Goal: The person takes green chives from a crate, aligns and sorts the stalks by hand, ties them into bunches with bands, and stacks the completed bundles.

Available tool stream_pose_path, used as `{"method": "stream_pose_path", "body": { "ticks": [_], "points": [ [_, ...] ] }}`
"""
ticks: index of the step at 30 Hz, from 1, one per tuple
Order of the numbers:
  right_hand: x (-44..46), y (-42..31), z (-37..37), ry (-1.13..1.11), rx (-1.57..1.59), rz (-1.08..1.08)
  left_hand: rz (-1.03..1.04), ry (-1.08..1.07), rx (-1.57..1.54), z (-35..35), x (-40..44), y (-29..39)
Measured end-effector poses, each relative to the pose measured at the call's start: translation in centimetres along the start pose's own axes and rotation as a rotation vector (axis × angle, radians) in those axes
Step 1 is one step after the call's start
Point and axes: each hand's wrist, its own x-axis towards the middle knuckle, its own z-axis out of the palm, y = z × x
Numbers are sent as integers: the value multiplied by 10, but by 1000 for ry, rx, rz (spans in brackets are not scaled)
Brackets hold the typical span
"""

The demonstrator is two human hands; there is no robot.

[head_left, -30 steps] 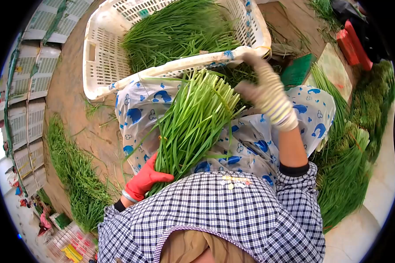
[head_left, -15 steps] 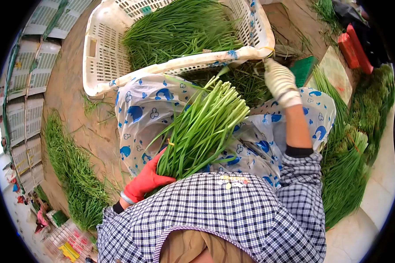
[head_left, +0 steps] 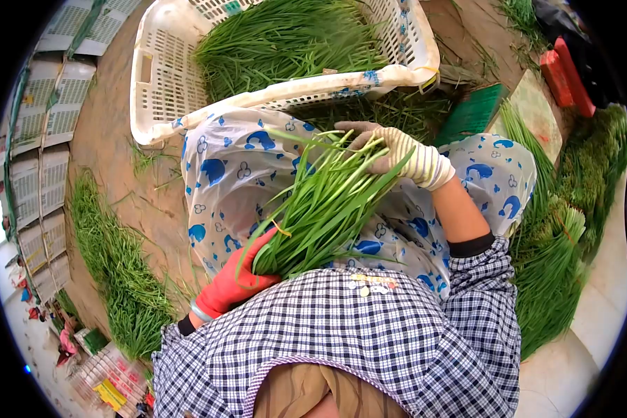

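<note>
A bunch of garlic chives [head_left: 320,216] lies slantwise over my lap, pale cut ends pointing up and right. My left hand [head_left: 240,279], in a red glove, is closed around the lower leafy part, close to the checked smock. A small yellow tie [head_left: 281,228] shows on the leaves just above it. My right hand [head_left: 400,155], in a striped whitish glove with greyish fingers, is at the cut ends. Its fingers curve around the stems, with the thumb on the near side; some of the contact is hidden.
A white plastic basket [head_left: 177,125] of chives stands ahead of my knees, which a patterned plastic sheet [head_left: 219,188] covers. Chives are heaped at left [head_left: 118,279], and bundles [head_left: 550,279] lie at right. A green crate [head_left: 474,115] and a red object [head_left: 566,78] are at upper right.
My right hand has come from beside the basket's corner, down and left, onto the stem ends. The left hand keeps its hold, and the stems look more gathered at the top.
</note>
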Motion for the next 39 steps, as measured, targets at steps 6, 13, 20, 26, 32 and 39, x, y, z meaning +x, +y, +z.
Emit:
{"method": "stream_pose_path", "body": {
  "ticks": [6, 13, 20, 26, 32, 39],
  "points": [
    [-10, -4, 13, 314, 96, 93, -43, -7, 29, -1, 0, 5],
    [-48, -17, -59, 613, -666, 82, 1, -18, 88, -9, 1, 2],
    [28, -66, 32, -451, -987, 263, 203, -83, 448, -4, 9, 12],
    [17, -17, 56, 187, 231, 51, 40, -28, 279, -6, 9, 11],
    [-53, -40, -41, 431, 615, 197, 26, -88, 112, -17, 12, 0],
    [-37, -95, -45, 466, -1455, 105, -28, -97, -95, -14, 11, 8]
  ]
}}
